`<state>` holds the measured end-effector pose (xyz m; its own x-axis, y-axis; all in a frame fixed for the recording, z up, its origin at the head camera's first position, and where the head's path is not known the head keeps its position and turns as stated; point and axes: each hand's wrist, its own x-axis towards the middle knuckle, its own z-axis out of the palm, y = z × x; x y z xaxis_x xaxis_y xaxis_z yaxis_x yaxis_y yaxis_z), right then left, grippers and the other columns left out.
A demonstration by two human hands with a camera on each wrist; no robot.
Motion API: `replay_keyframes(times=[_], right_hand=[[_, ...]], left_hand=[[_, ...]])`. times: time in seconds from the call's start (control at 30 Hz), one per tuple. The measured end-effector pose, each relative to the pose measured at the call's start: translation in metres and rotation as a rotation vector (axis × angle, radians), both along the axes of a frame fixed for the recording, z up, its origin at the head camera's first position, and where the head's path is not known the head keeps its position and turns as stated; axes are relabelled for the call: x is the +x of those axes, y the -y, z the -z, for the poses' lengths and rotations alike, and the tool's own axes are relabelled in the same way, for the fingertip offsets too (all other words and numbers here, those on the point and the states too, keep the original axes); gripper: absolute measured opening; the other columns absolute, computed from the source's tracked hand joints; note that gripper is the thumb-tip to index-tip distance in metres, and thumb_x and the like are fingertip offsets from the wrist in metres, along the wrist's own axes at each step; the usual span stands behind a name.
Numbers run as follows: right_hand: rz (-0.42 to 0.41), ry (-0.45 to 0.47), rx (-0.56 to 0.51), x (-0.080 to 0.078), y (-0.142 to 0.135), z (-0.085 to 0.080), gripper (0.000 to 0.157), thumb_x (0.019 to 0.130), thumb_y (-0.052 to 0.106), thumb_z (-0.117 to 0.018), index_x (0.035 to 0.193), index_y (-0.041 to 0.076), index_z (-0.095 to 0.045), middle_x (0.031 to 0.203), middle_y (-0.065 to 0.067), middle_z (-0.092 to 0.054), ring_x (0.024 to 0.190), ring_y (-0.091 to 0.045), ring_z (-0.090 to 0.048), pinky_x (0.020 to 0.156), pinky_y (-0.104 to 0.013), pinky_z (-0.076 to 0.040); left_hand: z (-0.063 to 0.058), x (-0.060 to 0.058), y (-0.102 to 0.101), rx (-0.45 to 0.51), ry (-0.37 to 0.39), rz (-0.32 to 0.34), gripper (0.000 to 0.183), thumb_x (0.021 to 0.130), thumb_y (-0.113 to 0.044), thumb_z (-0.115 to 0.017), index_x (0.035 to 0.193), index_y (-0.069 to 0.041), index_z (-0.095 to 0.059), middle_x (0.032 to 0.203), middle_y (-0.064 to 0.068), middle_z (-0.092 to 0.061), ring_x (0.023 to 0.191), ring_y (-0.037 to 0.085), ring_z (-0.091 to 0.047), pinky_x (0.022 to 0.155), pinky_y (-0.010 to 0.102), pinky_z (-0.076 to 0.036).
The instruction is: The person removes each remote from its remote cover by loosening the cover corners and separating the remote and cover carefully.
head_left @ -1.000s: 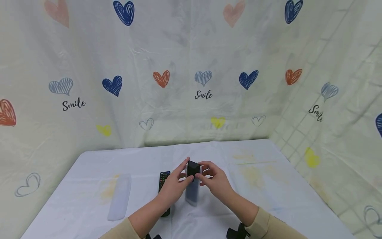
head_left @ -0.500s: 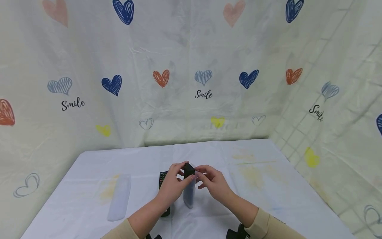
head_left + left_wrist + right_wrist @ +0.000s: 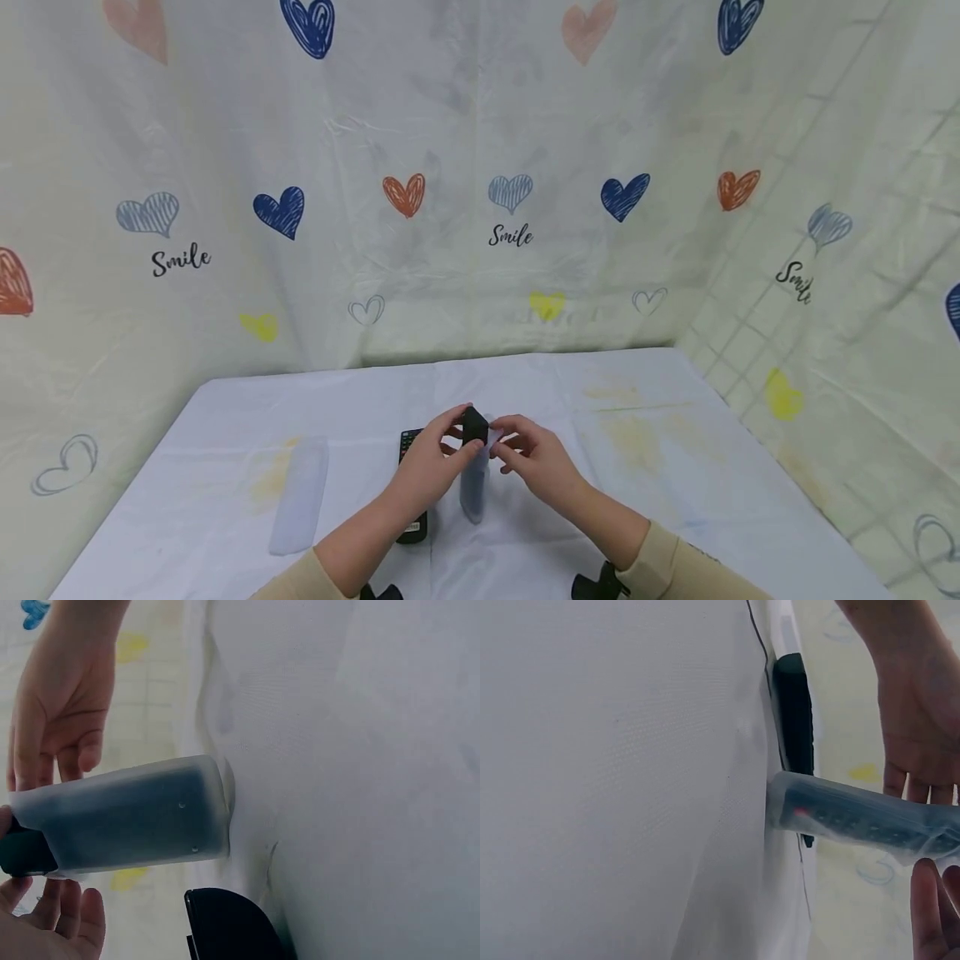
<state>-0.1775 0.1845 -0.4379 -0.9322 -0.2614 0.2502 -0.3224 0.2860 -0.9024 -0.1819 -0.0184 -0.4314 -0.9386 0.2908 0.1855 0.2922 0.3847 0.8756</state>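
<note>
Over the middle of the table, a black remote control (image 3: 473,425) stands on end inside a translucent sleeve (image 3: 473,492), its bare dark end sticking out at the top. My left hand (image 3: 427,462) grips that end between thumb and fingers. On the other side, my right hand (image 3: 540,458) pinches the sleeve's loose upper edge with thumb and forefinger. Buttons, one of them red, show through the sleeve (image 3: 855,814) in the right wrist view. The sleeve's closed lower end comes down close to the tablecloth.
A second black remote control (image 3: 413,529) lies on the white-covered table (image 3: 637,517), partly hidden under my left forearm. Further left lies another flat translucent sleeve (image 3: 300,500). A curtain printed with hearts (image 3: 510,193) hangs behind the table and along its right side.
The remote control in its sleeve has turned and shifted slightly left, both hands moving with it. My right fingers now draw the sleeve's edge out from the remote's side.
</note>
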Motion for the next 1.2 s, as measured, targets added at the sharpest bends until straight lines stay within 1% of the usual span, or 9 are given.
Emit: replay_keyframes(times=[0.1,0.2,0.33,0.47,0.67,0.8,0.97,1.07,1.2], right_hand=[[0.006,0.045,0.002,0.002,0.0,0.001,0.041,0.094,0.011,-0.068,0.134,0.01,-0.055,0.108,-0.011,-0.066,0.091,-0.033,-0.07,0.067,-0.029,-0.059],[-0.01,0.073,0.017,0.004,0.0,0.002,0.047,0.095,0.014,-0.067,0.139,0.009,-0.049,0.11,-0.011,-0.064,0.093,-0.026,-0.069,0.069,-0.029,-0.059],[-0.021,0.063,0.068,0.006,-0.002,0.005,0.053,0.092,0.016,-0.072,0.139,0.011,-0.048,0.108,-0.007,-0.061,0.098,-0.024,-0.068,0.075,-0.026,-0.057],[0.006,0.022,0.112,0.005,-0.005,0.01,0.056,0.09,0.014,-0.075,0.139,0.009,-0.048,0.102,-0.005,-0.062,0.1,-0.024,-0.067,0.076,-0.024,-0.056],[0.008,0.037,0.056,0.003,-0.008,0.012,0.062,0.091,0.006,-0.071,0.146,0.009,-0.044,0.1,-0.007,-0.066,0.098,-0.024,-0.068,0.074,-0.027,-0.057],[-0.007,0.04,0.071,0.002,-0.009,0.013,0.065,0.091,0.005,-0.071,0.148,0.012,-0.042,0.1,-0.005,-0.067,0.097,-0.02,-0.068,0.076,-0.026,-0.057],[-0.032,-0.036,0.13,0.002,-0.01,0.011,0.068,0.089,0.002,-0.072,0.149,0.014,-0.042,0.097,-0.002,-0.067,0.093,-0.017,-0.069,0.075,-0.025,-0.057],[-0.014,-0.068,0.118,-0.001,-0.01,0.01,0.068,0.088,-0.002,-0.071,0.149,0.013,-0.043,0.096,-0.003,-0.067,0.091,-0.018,-0.069,0.074,-0.026,-0.058],[0.047,-0.031,0.072,-0.007,-0.011,0.011,0.064,0.088,-0.002,-0.071,0.146,0.014,-0.047,0.095,-0.004,-0.069,0.087,-0.022,-0.07,0.073,-0.027,-0.058]], left_hand=[[0.004,-0.003,0.003,0.021,0.05,0.017,0.063,0.093,-0.043,-0.068,0.148,-0.022,-0.045,0.133,0.003,-0.058,0.119,0.022,-0.056,0.093,0.041,-0.051],[0.007,-0.004,0.006,0.031,0.124,0.03,0.067,0.092,-0.047,-0.068,0.149,-0.023,-0.042,0.139,0.009,-0.055,0.125,0.028,-0.055,0.096,0.05,-0.05],[0.009,-0.004,0.007,0.047,0.178,0.049,0.067,0.092,-0.047,-0.068,0.148,-0.022,-0.042,0.138,0.01,-0.056,0.123,0.029,-0.057,0.093,0.053,-0.051],[0.012,-0.004,0.009,0.048,0.172,0.047,0.059,0.092,-0.037,-0.071,0.144,-0.021,-0.047,0.131,0.007,-0.059,0.117,0.025,-0.06,0.089,0.049,-0.053],[0.014,-0.005,0.012,0.019,0.137,0.035,0.045,0.094,-0.018,-0.068,0.136,-0.021,-0.054,0.122,0.004,-0.061,0.111,0.023,-0.062,0.088,0.046,-0.053],[0.014,-0.004,0.015,0.026,0.146,0.032,0.041,0.095,-0.016,-0.067,0.134,-0.024,-0.057,0.122,0.004,-0.061,0.109,0.022,-0.064,0.088,0.046,-0.053],[0.01,-0.004,0.018,0.052,0.16,0.029,0.036,0.095,-0.015,-0.067,0.13,-0.02,-0.059,0.117,0.005,-0.063,0.105,0.022,-0.066,0.087,0.045,-0.054],[0.008,-0.006,0.016,0.066,0.145,0.029,0.034,0.095,-0.016,-0.067,0.128,-0.019,-0.06,0.113,0.004,-0.063,0.104,0.021,-0.066,0.083,0.042,-0.054],[0.008,-0.01,0.013,0.087,0.134,-0.005,0.032,0.094,-0.016,-0.069,0.124,-0.02,-0.062,0.106,0.002,-0.063,0.097,0.018,-0.066,0.074,0.036,-0.052]])
